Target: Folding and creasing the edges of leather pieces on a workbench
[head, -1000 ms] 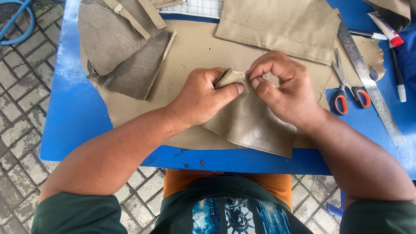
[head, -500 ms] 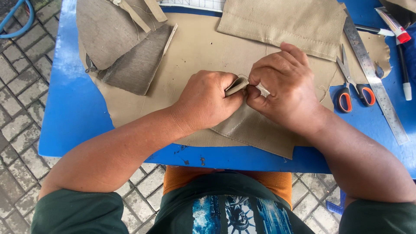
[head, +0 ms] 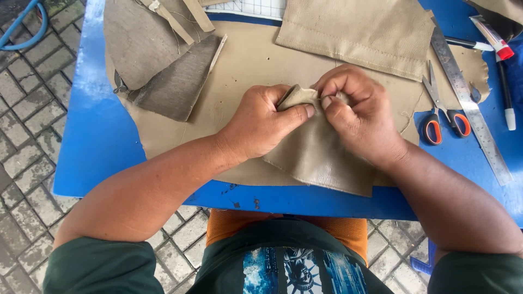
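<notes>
1. We cannot see the top corner of the small tan leather piece point(head: 318, 155) in full: our fingertips cover it where both hands meet, and how it is folded there is hard to make out.
2. Our left hand point(head: 261, 122) is clenched on that corner, thumb pressed along the fold; our right hand point(head: 357, 111) pinches the same corner from the other side, fingers curled over it.
3. Below the grip the piece hangs flat towards us, smooth and slightly shiny, with a stitched lower edge near the edge of the blue table point(head: 92, 141).
4. Under the grip lies a large matte tan leather sheet point(head: 239, 71), irregular in outline.
5. Beyond the grip sits a rectangular tan panel point(head: 359, 30) with a seam line, cut off at the top.
6. Far left of the grip, grey fabric-backed pieces point(head: 158, 60) overlap.
7. Right of the grip lie orange-handled scissors point(head: 441, 117), a steel ruler point(head: 468, 103) and a pen point(head: 505, 92); a red-capped tube point(head: 493, 38) is partly cut off.
</notes>
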